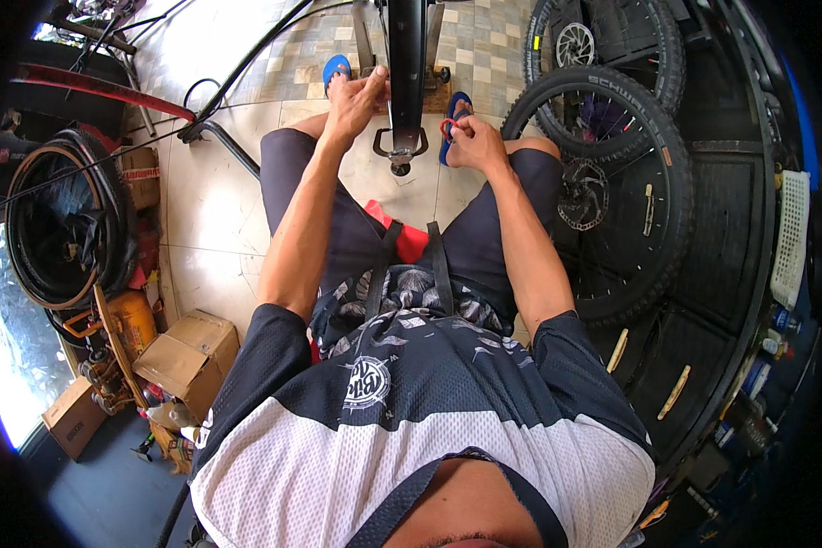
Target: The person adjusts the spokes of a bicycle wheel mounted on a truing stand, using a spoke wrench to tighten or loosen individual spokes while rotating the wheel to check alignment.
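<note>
Two bare hands flank a narrow black rim-like bar (406, 82), seen edge-on in a metal stand (363, 46). L hand (354, 108): partly open, fingers mostly straight, thumb side up, tips at the bar's L side; can't tell if they touch or grip it, as the far fingertips are hidden. R hand (478, 144): closed in a pinch on a small red ring-shaped tool (447, 125), nothing else visible in it.

Risks, my judgement: main one prob. a dropped tool, b/c it's small & held only by the fingertips; it'd likely hit the R sandal (445, 153) or the tiled floor (212, 219). If the bar can turn or shift, L fingertips might get nipped btwn it & the stand. A knock from a knee or foot could rock the stand too, w/ both feet so close to its wooden base (437, 98).

Position: bar runs btwn the hands, its near end, w/ the bracket & knob (400, 169), coming closer to the wearer than the L hand does. L hand is right at the bar's L edge; R hand is apart from its R edge, w/ a clear gap, tool on the bar-facing side. Wooden base's near edge sits beyond the R hand.
</note>
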A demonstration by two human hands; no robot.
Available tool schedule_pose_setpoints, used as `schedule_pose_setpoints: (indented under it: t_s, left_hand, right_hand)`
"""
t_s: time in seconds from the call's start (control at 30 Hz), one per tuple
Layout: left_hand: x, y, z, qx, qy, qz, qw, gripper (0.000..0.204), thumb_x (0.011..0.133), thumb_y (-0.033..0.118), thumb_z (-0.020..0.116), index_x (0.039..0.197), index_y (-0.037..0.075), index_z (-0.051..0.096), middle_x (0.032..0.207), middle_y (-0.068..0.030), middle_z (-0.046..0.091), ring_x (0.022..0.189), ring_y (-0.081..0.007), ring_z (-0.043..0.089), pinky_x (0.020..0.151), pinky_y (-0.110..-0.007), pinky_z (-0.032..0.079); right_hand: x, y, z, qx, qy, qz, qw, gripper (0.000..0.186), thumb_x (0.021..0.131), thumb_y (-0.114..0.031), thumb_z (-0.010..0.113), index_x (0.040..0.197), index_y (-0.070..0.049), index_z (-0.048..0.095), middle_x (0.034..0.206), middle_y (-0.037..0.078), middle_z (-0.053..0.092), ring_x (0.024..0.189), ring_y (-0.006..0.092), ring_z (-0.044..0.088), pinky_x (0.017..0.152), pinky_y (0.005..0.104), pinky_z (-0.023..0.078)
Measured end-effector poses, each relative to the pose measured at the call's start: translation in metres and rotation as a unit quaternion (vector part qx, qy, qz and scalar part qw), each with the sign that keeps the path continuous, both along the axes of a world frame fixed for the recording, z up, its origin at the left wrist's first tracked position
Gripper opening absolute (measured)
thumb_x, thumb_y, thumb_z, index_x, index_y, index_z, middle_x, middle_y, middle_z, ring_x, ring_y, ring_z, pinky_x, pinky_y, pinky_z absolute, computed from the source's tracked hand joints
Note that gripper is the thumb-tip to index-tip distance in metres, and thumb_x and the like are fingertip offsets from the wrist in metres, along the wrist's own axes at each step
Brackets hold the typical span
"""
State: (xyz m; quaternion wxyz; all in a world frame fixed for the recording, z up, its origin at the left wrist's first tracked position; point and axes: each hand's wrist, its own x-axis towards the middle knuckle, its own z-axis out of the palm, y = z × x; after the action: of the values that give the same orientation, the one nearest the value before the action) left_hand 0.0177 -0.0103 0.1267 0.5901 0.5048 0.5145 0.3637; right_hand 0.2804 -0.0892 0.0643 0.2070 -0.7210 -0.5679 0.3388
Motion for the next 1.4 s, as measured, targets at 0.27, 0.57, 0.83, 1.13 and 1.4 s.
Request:
schedule_pose_setpoints:
  t_s: [0.27, 0.57, 0.83, 1.13, 1.4]
  left_hand:
    - [0.006, 0.020, 0.081, 0.119, -0.036, 0.008, 0.992, 0.052, 0.100, 0.050, 0.057, 0.102, 0.001, 0.073, 0.091, -0.0053, 0.071, 0.086, -0.0116, 0.064, 0.076, -0.028, 0.050]
    - [-0.003, 0.034, 0.081, 0.129, -0.093, 0.072, 0.985, 0.048, 0.104, 0.046, 0.053, 0.122, 0.003, 0.066, 0.102, -0.0093, 0.069, 0.093, -0.0173, 0.065, 0.082, -0.032, 0.053]
    - [-0.001, -0.023, -0.033, -0.081, 0.008, 0.056, 0.995, 0.058, 0.100, 0.059, 0.052, 0.097, 0.003, 0.069, 0.087, -0.0045, 0.067, 0.080, -0.0133, 0.062, 0.068, -0.028, 0.050]
    - [0.002, -0.008, 0.034, -0.041, -0.074, -0.043, 0.995, 0.049, 0.102, 0.052, 0.053, 0.092, 0.007, 0.068, 0.086, -0.0011, 0.067, 0.078, -0.0099, 0.061, 0.071, -0.026, 0.048]
    - [0.004, 0.017, 0.124, 0.104, -0.109, 0.015, 0.988, 0.045, 0.104, 0.047, 0.053, 0.101, 0.005, 0.069, 0.090, -0.0043, 0.069, 0.083, -0.0134, 0.064, 0.078, -0.029, 0.051]
  right_hand:
    - [-0.002, -0.002, -0.004, 0.066, 0.013, 0.006, 0.998, 0.025, 0.087, -0.026, 0.072, 0.098, -0.004, 0.071, 0.085, 0.012, 0.073, 0.080, 0.0253, 0.071, 0.073, 0.0367, 0.054]
    - [-0.001, -0.002, -0.007, 0.080, 0.016, 0.005, 0.997, 0.026, 0.086, -0.026, 0.073, 0.098, -0.003, 0.071, 0.085, 0.013, 0.073, 0.079, 0.0251, 0.071, 0.073, 0.0363, 0.054]
    - [0.000, 0.000, -0.007, 0.032, 0.025, 0.010, 0.999, 0.027, 0.088, -0.027, 0.069, 0.103, -0.004, 0.071, 0.091, 0.011, 0.074, 0.085, 0.0250, 0.071, 0.077, 0.0374, 0.054]
    - [-0.005, 0.000, -0.001, 0.019, 0.032, -0.005, 0.999, 0.026, 0.089, -0.028, 0.069, 0.100, -0.004, 0.071, 0.087, 0.010, 0.072, 0.081, 0.0235, 0.069, 0.075, 0.0362, 0.053]
    - [-0.004, 0.003, -0.008, 0.011, 0.029, 0.006, 1.000, 0.029, 0.090, -0.032, 0.068, 0.104, -0.007, 0.072, 0.095, 0.012, 0.075, 0.090, 0.0281, 0.071, 0.079, 0.0398, 0.054]
